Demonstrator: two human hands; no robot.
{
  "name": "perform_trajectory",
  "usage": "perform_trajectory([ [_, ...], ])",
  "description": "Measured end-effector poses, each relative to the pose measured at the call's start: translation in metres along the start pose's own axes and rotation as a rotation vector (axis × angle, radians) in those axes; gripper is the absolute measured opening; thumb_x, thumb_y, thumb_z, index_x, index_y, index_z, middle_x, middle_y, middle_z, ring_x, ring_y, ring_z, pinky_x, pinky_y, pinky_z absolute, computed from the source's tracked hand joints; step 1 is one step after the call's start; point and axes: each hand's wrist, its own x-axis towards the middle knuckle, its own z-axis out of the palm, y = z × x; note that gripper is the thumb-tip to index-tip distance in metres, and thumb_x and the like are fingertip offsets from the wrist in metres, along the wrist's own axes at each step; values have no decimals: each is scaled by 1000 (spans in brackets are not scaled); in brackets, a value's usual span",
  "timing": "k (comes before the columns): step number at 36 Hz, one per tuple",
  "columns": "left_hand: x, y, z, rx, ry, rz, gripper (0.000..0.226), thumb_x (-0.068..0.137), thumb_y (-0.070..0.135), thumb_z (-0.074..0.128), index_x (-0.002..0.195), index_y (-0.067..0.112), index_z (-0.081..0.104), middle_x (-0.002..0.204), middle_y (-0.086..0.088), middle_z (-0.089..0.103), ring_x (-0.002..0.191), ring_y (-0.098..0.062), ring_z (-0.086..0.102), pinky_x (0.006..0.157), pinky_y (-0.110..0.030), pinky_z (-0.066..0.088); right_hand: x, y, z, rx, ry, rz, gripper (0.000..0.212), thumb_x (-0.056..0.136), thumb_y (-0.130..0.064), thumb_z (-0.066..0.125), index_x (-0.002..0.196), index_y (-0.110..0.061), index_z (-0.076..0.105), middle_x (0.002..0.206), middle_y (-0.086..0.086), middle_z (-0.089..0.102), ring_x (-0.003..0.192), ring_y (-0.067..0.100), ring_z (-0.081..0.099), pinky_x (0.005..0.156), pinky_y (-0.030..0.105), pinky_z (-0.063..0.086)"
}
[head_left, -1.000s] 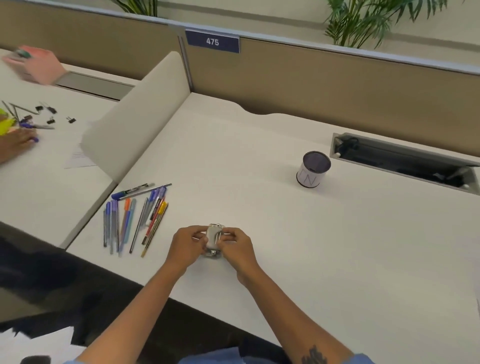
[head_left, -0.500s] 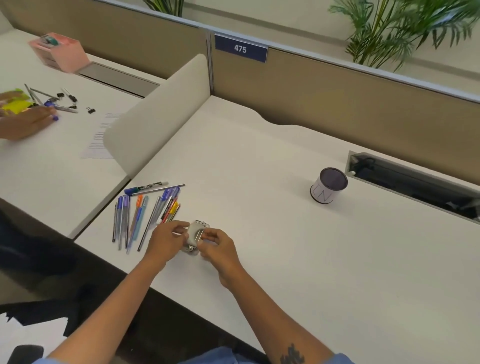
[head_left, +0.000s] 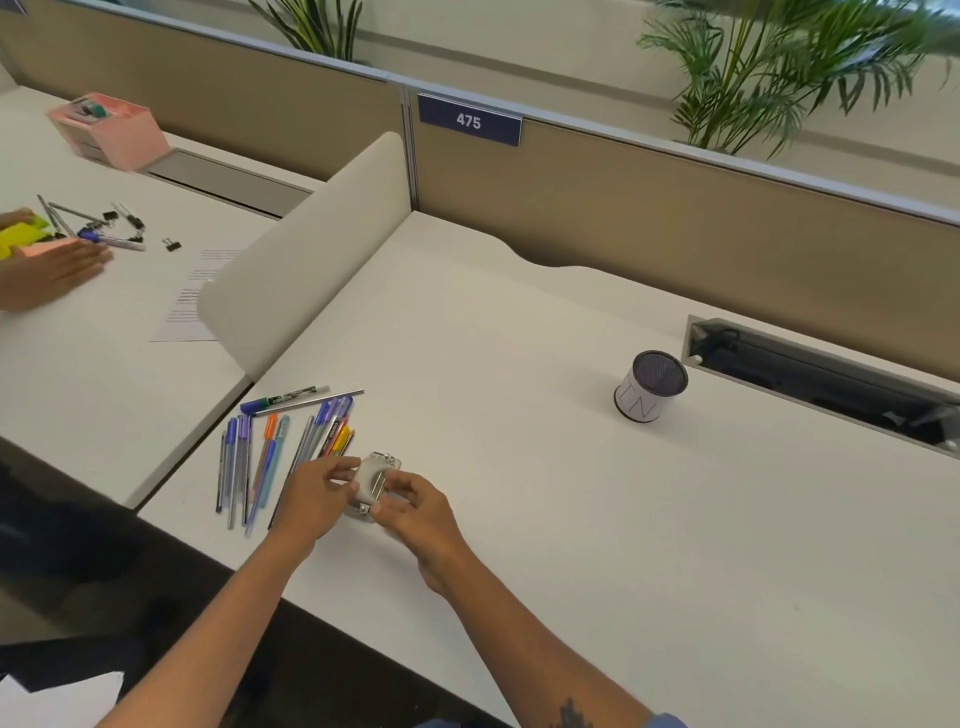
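Head view: both hands on a small pale device at the desk's near edge

Low in the frame and a little left of centre, a small pale device with metal parts sits on the white desk, or just above it; which one is hard to tell. The left hand curls its fingers round the device's left side. The right hand pinches the lower right corner with thumb and fingertips. What the device is cannot be made out.

Just left of the hands, a spread of pens lies loose on the desk, and the nearest ones touch the left hand's knuckles. Well apart, towards the right of the frame, a mesh pen cup stands beside an open cable tray. A rounded divider panel separates this desk from the next. There, at the left edge of the frame, another person's hand rests flat near binder clips.
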Motion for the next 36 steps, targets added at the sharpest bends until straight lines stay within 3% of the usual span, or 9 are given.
perform_trajectory([
  [14, 9, -10, -16, -12, 28, 9, 40, 93, -5, 75, 128, 14, 75, 107, -5, 77, 102, -29, 74, 94, -53, 64, 14, 1, 16, 28, -26, 18, 57, 83, -21, 87, 135, -22, 63, 133, -2, 67, 117, 7, 65, 102, 34, 60],
  [22, 6, -9, -23, -11, 55, 28, 36, 95, -3, 74, 125, 16, 75, 104, 0, 76, 98, -22, 73, 80, -32, 59, 22, 3, 26, 29, -32, 31, 57, 83, -18, 86, 135, -22, 63, 136, -1, 66, 122, 12, 64, 105, 39, 58],
  [26, 7, -10, -27, -24, 57, 27, 35, 95, -3, 74, 126, 14, 75, 104, -1, 77, 97, -22, 74, 82, -36, 62, 25, 3, 29, 51, -41, 31, 58, 82, -16, 86, 136, -20, 63, 137, 1, 66, 124, 13, 65, 106, 39, 58],
  [32, 8, -11, -31, -33, 70, 6, 36, 94, -1, 75, 127, 13, 75, 106, -3, 78, 100, -26, 75, 92, -52, 65, 26, 2, 31, 55, -54, 21, 59, 81, -15, 86, 136, -18, 63, 137, 2, 67, 123, 13, 65, 105, 37, 59],
  [36, 5, -10, -30, 2, 111, 27, 29, 96, 6, 76, 123, 15, 76, 108, -4, 78, 102, -28, 75, 88, -49, 66, 27, 4, 26, 34, -18, 1, 54, 82, -15, 84, 132, -22, 66, 134, -1, 69, 123, 12, 66, 101, 33, 60],
])
